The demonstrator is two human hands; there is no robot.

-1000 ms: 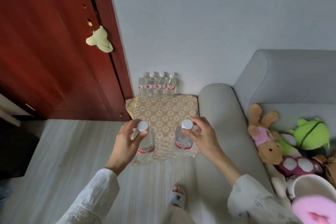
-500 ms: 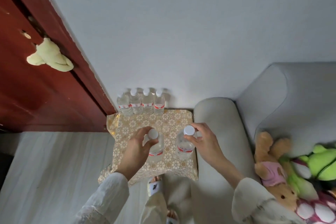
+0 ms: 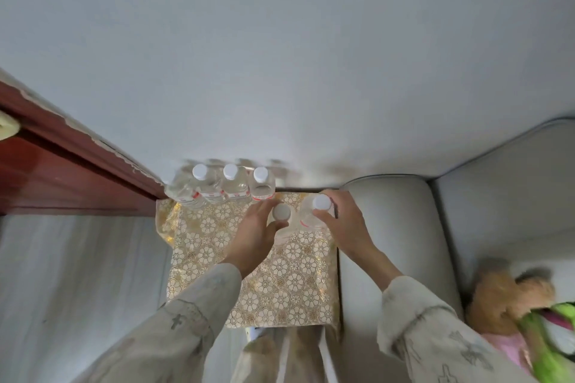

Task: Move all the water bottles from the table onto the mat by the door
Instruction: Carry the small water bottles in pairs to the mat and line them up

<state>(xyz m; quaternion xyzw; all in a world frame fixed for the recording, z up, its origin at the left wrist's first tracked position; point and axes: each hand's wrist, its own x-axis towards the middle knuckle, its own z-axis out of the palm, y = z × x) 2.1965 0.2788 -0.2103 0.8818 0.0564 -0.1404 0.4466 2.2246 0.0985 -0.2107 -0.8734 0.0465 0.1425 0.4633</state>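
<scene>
Water bottles, clear with white caps and red-banded labels, stand in a tight row (image 3: 222,188) at the far edge of the gold floral mat (image 3: 280,286), right against the white wall (image 3: 280,56); three caps are plain to see, and a further bottle at the left end is blurred and half hidden. Two more bottles are held over the far right part of the mat, both upright and seen from above. The left hand (image 3: 253,235) grips the left bottle (image 3: 281,216) with its fingers curled round the neck just below the cap, and the right hand (image 3: 343,224) grips the right bottle (image 3: 314,211) the same way, thumb and fingers pinching under its cap. The two held bottles sit just beside each other, near the right end of the row (whether their bases touch the mat cannot be told, since the hands cover them). Both arms wear pale sleeves (image 3: 186,329) with a faint grey pattern. To the left, a dark red wooden door frame (image 3: 71,171) meets the wall, with a pale wood-grain floor (image 3: 77,274) beneath it. To the right of the mat stands a grey sofa (image 3: 389,227), its rounded arm touching the mat's edge, and on its seat lie a brown plush bear (image 3: 501,298) and a green plush toy (image 3: 550,348), both blurred.
</scene>
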